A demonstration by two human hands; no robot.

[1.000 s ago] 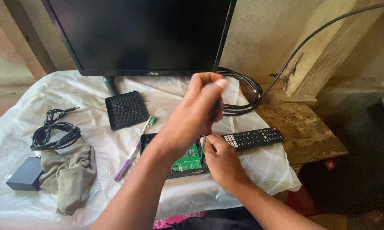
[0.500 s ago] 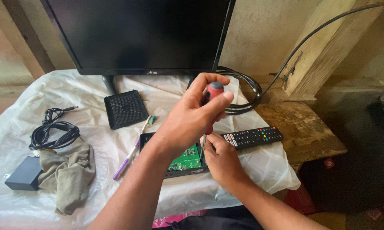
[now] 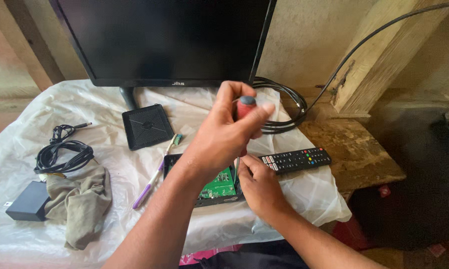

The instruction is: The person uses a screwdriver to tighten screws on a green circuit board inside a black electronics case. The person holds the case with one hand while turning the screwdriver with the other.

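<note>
My left hand (image 3: 224,137) is wrapped around the red handle of a screwdriver (image 3: 245,107), which stands upright over an opened black box. The box (image 3: 207,197) shows a green circuit board (image 3: 219,185) inside. My right hand (image 3: 258,184) rests at the box's right edge, fingers pinched around the screwdriver's thin shaft near its tip. The box's black square lid (image 3: 147,126) lies apart, further back on the table.
A white plastic sheet (image 3: 109,164) covers the table. On it are a dark monitor (image 3: 169,40), a black remote (image 3: 296,159), a purple toothbrush (image 3: 154,174), a coiled black cable (image 3: 62,152), a grey cloth (image 3: 82,204), a black adapter (image 3: 27,201) and a cable coil (image 3: 284,107) at the back right.
My left hand has shifted its grip on the screwdriver handle, whose red top shows more now. My right hand stays at the box's edge.
</note>
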